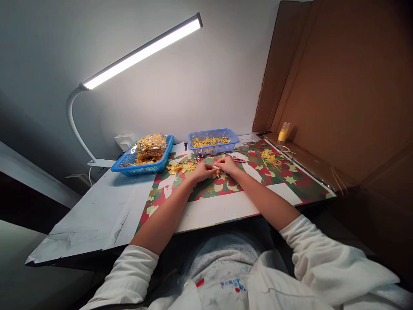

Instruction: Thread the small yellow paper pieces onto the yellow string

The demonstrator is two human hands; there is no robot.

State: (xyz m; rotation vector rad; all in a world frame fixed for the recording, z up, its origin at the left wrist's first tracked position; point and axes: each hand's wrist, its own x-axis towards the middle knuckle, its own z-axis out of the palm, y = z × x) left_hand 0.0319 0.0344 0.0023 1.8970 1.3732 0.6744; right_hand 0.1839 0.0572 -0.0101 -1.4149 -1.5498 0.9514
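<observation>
My left hand (pixel 205 171) and my right hand (pixel 226 165) meet over the table with fingertips pinched close together. Between and just below them is a small yellow ribbon bow (pixel 217 175) with a shiny silver bit, perhaps a bell, at its lower end. The fingers cover part of it, so the exact grip of each hand is hard to see. To the left of my left hand lie several yellow bows (pixel 180 168) with thin gold cords. Small silver bells (pixel 200 157) sit just behind the hands. Right of my right hand lies a red-handled tool (pixel 238 160), partly hidden.
A blue basket (pixel 142 171) with bagged yellow bows stands at the left, a purple-blue basket (pixel 211 150) of bows at the back. Yellow cords (pixel 271 159) lie on the right, near a yellow-filled bottle (pixel 283 132). A lamp (pixel 142 51) hangs above; cardboard (pixel 342 86) walls the right.
</observation>
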